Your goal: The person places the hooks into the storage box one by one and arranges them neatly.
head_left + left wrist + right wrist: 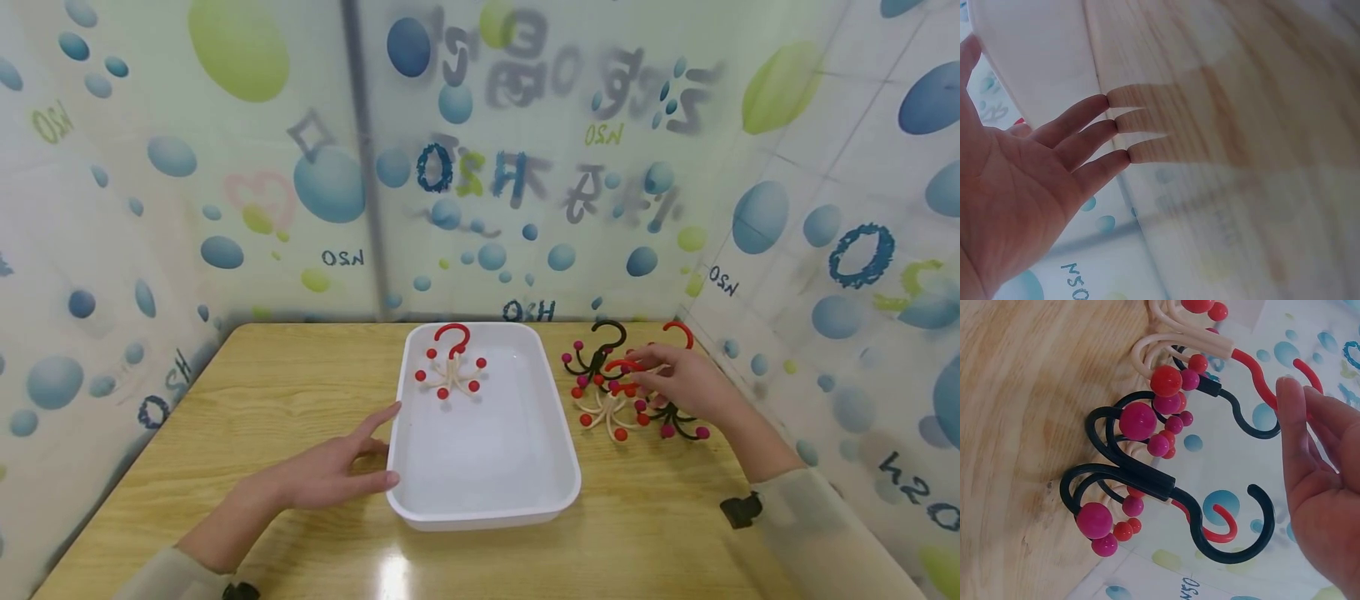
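At the right, my right hand (pixel 678 383) pinches the red hooked top of a cream multi-armed hook (pixel 609 408) between thumb and fingers. Red balls tip its curved arms, which stand upright close over the table. Close around it are a black hook with magenta balls (pixel 597 364), another black one (pixel 1154 481) and a red hook top (pixel 678 332) partly hidden behind the hand. My left hand (pixel 326 471) touches the left side of a white tray (pixel 495 450), fingers spread and mostly straight. Inside the tray, near its far left corner, lies another cream hook with red balls (pixel 452 367).
The wooden table (pixel 300 367) reaches back to a curtain (pixel 465 250) printed with bubbles and letters. More of this curtain hangs close on the left and right sides. The tray's raised rim stands between the two hands.
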A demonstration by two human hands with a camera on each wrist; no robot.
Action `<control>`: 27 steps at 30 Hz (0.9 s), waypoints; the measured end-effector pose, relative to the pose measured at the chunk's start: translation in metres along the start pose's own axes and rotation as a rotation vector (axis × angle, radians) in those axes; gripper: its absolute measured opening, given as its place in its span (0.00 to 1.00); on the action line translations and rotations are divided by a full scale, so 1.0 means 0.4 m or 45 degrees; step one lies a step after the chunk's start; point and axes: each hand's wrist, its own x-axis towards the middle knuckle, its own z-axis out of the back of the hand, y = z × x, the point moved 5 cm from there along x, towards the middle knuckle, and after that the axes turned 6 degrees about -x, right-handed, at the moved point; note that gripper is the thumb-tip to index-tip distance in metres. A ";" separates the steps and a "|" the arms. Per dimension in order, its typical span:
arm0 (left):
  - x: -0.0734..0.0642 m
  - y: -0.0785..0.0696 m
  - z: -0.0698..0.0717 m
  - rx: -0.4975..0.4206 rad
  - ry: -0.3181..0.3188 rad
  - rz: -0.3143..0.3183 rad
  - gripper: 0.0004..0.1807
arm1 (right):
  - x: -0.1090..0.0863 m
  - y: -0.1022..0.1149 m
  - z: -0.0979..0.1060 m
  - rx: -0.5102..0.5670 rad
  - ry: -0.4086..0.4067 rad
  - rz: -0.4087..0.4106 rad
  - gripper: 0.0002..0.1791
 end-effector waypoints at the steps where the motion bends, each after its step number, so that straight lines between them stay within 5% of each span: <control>1: 0.000 0.000 0.000 -0.001 0.001 -0.002 0.53 | 0.000 -0.001 -0.002 0.004 -0.006 -0.005 0.25; 27: -0.001 0.000 0.000 -0.010 0.005 0.011 0.52 | -0.018 0.015 0.004 -0.048 -0.218 0.009 0.19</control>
